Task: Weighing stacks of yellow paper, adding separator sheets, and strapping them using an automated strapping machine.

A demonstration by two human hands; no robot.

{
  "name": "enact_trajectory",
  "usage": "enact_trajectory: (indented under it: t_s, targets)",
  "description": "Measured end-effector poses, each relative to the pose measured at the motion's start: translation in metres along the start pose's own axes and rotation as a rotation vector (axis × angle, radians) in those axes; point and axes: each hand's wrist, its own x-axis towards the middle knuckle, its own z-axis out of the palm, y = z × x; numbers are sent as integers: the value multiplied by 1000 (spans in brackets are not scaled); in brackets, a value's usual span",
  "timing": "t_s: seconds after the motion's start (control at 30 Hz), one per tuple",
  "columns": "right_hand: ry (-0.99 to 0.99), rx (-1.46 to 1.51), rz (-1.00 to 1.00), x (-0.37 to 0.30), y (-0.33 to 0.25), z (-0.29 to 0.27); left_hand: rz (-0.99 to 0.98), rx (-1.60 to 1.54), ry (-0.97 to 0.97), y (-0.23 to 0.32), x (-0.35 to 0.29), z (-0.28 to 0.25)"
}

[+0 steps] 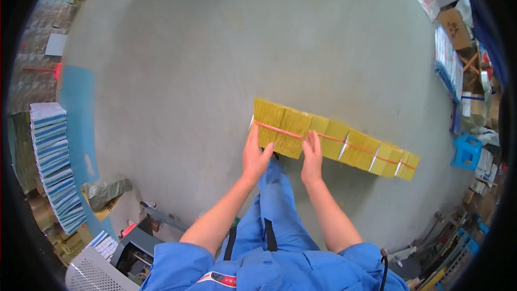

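Note:
A long row of yellow paper-like bundles (pixel 277 124) runs from in front of me toward the right, with a thin red strap (pixel 280 130) along it. White pieces show between some bundles. The row looks smaller toward its right end. My left hand (pixel 255 156) presses on the row's left end, thumb apart on the near side. My right hand (pixel 312 156) lies against the near side, fingertips at the strap, where the ribbed bundles meet smoother ones. Both hands clasp the ribbed part between them. What bears the row's weight I cannot tell.
Grey floor (pixel 172 75) spreads around me. At left, a tall stack of blue-and-white sheets (pixel 54 161) stands beside a blue board (pixel 78 113). A perforated grey chair (pixel 102 269) is at lower left. Rightward are a blue stool (pixel 466 151), cartons (pixel 455 28) and wrapped packs.

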Motion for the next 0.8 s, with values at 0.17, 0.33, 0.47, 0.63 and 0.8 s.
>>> enact_trajectory:
  t_s: [0.17, 0.33, 0.47, 0.63, 0.8]
  targets:
    - [-299, 214, -39, -124, -69, -7, -133, -514, 17, 57, -113, -66]
    - [-696, 175, -147, -262, -129, -1, -200, -555, 145, 97, -279, -157]
    - [-1195, -37, -101, -357, -159, 18, -143, -641, 520, 117, -419, -184]
    - [-1785, -74, -87, -405, -157, 62, -76, -516, 1078, 173, -508, -177]
    - [-1993, -122, 43, -501, -120, 70, -111, -622, 1443, 194, -607, -148]
